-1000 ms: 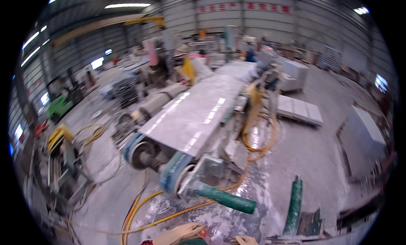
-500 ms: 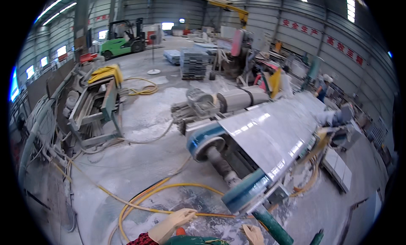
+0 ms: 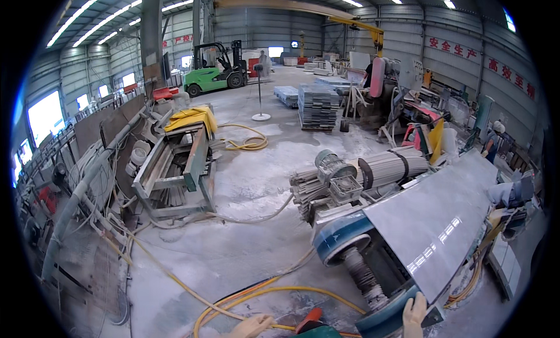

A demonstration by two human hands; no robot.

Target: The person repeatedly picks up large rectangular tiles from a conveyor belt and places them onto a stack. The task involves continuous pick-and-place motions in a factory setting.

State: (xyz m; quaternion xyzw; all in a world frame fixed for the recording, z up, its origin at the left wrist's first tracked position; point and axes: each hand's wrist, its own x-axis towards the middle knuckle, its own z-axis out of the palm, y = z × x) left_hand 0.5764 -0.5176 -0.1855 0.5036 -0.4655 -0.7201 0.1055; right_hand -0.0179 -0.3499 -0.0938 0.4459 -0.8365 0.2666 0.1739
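Observation:
My right hand (image 3: 414,312), in a cream glove, is raised at the near end of a long machine, fingers apart. It overlaps the blue rounded end housing (image 3: 388,316) beside the corner of a glossy pale slab (image 3: 431,221); whether it touches either I cannot tell. The slab lies along the machine's top. Between the two blue end housings runs a dusty ribbed shaft (image 3: 364,276). My left hand (image 3: 254,325), gloved too, is low over a yellow hose (image 3: 286,291) on the floor, fingers loosely extended and holding nothing visible. An orange-red object (image 3: 312,316) shows beside my green clothing.
A bundle of pale strips (image 3: 391,166) and a motor (image 3: 335,166) sit behind the machine. At left stands a metal frame (image 3: 175,169) with a yellow cover. Stacked slabs (image 3: 318,107), a green forklift (image 3: 216,69) and a person (image 3: 493,140) are farther off. Hoses cross the dusty floor.
The view has swung left, so the surroundings sit farther right in it. My right hand has moved up to the machine's blue end; my left stays low.

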